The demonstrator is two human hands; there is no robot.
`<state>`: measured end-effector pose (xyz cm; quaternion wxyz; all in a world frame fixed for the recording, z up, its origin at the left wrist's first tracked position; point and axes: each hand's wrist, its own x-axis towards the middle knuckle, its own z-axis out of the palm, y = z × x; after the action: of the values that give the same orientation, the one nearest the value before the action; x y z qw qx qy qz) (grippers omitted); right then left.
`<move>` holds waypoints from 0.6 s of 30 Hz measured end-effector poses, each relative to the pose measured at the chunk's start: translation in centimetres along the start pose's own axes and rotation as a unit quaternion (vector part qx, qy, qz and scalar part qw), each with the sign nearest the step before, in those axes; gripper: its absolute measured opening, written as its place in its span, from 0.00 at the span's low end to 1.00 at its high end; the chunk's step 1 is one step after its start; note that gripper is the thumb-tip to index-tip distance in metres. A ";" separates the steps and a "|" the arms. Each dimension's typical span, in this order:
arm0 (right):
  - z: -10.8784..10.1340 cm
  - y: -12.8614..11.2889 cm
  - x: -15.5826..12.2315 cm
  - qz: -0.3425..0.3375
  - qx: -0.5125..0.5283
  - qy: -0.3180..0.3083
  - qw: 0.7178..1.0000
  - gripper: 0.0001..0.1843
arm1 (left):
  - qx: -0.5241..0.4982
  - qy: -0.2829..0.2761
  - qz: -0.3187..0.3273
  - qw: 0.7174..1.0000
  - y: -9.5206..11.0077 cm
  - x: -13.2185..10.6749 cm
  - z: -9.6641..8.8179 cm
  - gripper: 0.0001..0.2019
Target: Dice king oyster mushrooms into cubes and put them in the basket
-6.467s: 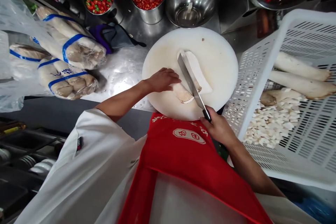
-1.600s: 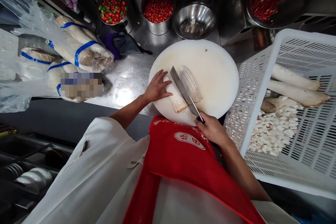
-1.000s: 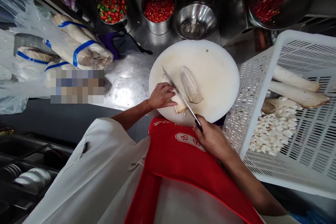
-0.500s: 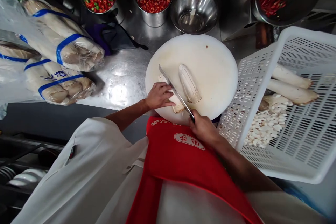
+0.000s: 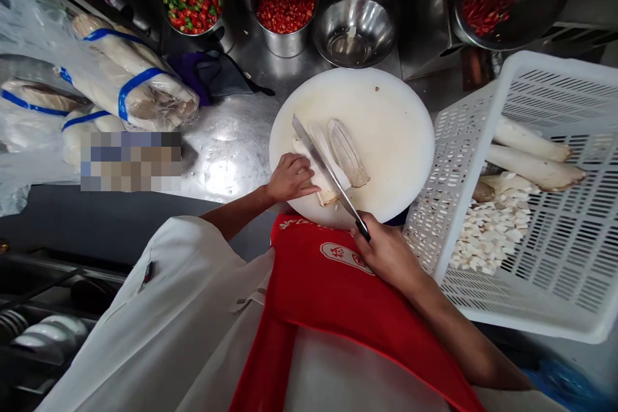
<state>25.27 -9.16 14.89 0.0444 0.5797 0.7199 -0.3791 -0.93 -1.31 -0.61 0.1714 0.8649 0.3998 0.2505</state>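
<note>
Both hands work at the near left part of a round white cutting board [image 5: 396, 135], each with something in its hold. Curled over a king oyster mushroom piece [image 5: 328, 196], the left hand [image 5: 293, 177] pins it to the board, its thumb reaching toward the browned cut end. Closed around a black handle, the right hand [image 5: 389, 254] holds a kitchen knife [image 5: 333, 179] just off the board's near edge. Its long blade slants away to the upper left, along the right side of the pinned piece; whether the edge meets the board cannot be told.

Just right of the blade lies a pale mushroom slice [image 5: 324, 141], and close beside that a brownish outer slice [image 5: 348, 153], both lengthwise.

To the right, a white perforated plastic crate [image 5: 447, 180] contains whole king oyster mushrooms [image 5: 535, 167] and a heap of white mushroom dice [image 5: 490, 232]. Left of the board, on the steel counter [image 5: 226, 141], are plastic-wrapped mushroom packs [image 5: 149, 90] with blue bands, one partly pixelated. Beyond the board stand a steel bowl [image 5: 333, 32] with a small pale scrap inside, a pot of chopped red chillies [image 5: 284, 6] and another of mixed red and green chillies [image 5: 192, 0].
</note>
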 end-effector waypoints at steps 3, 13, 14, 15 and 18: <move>-0.5 -0.7 -0.2 0.003 -0.018 -0.028 0.999 0.15 | -0.012 0.003 0.005 1.000 -0.2 0.0 0.1 0.23; 0.2 0.4 -0.8 0.031 -0.019 -0.075 0.997 0.13 | -0.035 -0.014 -0.008 0.999 -0.3 0.1 0.1 0.23; 0.0 0.4 -0.8 0.035 -0.020 -0.083 0.996 0.13 | -0.035 -0.014 -0.008 0.999 -0.3 0.1 0.2 0.23; -0.1 0.5 -0.5 0.037 -0.022 -0.090 0.995 0.13 | -0.035 -0.012 -0.006 0.999 -0.4 0.1 0.2 0.23; 0.6 0.4 1.3 0.050 -0.027 -0.103 0.993 0.14 | -0.037 -0.013 -0.003 0.999 -0.5 0.1 0.3 0.23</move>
<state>25.03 -8.48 13.63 0.1527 0.5711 0.6916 -0.4149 -1.01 -0.98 -1.11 0.2090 0.8600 0.3903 0.2539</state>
